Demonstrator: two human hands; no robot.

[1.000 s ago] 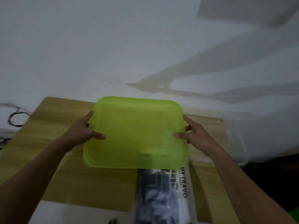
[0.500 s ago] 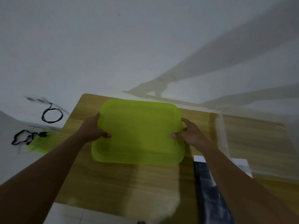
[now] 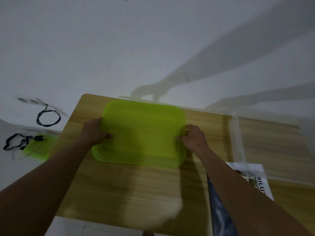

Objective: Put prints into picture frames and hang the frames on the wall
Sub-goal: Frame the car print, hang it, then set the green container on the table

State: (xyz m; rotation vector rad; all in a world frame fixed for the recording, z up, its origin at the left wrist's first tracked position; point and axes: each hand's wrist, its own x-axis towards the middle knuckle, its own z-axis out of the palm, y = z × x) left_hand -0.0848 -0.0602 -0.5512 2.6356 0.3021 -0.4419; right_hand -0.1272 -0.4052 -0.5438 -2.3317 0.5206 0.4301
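Observation:
A translucent lime-green plastic lid (image 3: 143,133) with rounded corners is held flat over the far part of a wooden table (image 3: 119,188). My left hand (image 3: 92,132) grips its left edge and my right hand (image 3: 194,138) grips its right edge, thumbs on top. A print (image 3: 252,178) with dark lettering lies on the table at the right, partly hidden by my right forearm. No picture frame is identifiable.
A clear plastic bin (image 3: 238,147) stands on the table at the right. On the white floor to the left are a power strip (image 3: 29,101), black cables (image 3: 48,118) and another green plastic piece (image 3: 40,149). A white wall rises behind the table.
The green lid has moved left and down toward the table's far left part, still held by both hands. The view has swung left, so the print now lies at the right.

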